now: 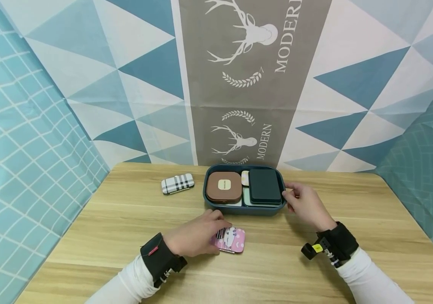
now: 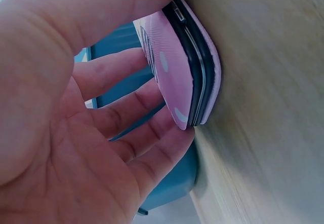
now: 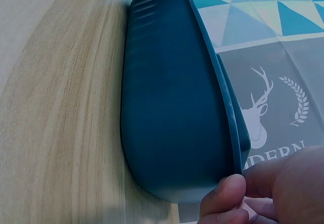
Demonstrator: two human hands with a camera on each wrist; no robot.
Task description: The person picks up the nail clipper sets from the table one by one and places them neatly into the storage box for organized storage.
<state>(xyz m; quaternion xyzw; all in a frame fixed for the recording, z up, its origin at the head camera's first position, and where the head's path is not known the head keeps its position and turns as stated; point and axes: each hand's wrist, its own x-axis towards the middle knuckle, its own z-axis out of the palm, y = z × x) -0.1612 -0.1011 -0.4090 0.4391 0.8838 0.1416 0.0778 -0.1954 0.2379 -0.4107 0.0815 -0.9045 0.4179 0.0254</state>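
Observation:
My left hand [image 1: 193,236] holds a small pink hinged case [image 1: 235,241] at the table's front middle, thumb on one edge and fingers on the opposite one. A cartoon animal is printed on its face. In the left wrist view, the edge of the pink case [image 2: 174,74] shows a dark rim and a metal frame. Just behind it stands a dark blue oblong basket [image 1: 244,210]. At the basket's right end, my right hand [image 1: 307,207] pinches the rim between thumb and fingers. The right wrist view shows the long side of the basket [image 3: 172,92].
Inside the basket lie a brown rounded case [image 1: 213,191], a dark green box [image 1: 265,185], and pale flat items partly hidden beneath. A black-and-white plaid case [image 1: 177,183] lies on the wooden table [image 1: 133,228] left of the basket. Patterned cloth [image 1: 239,97] hangs behind.

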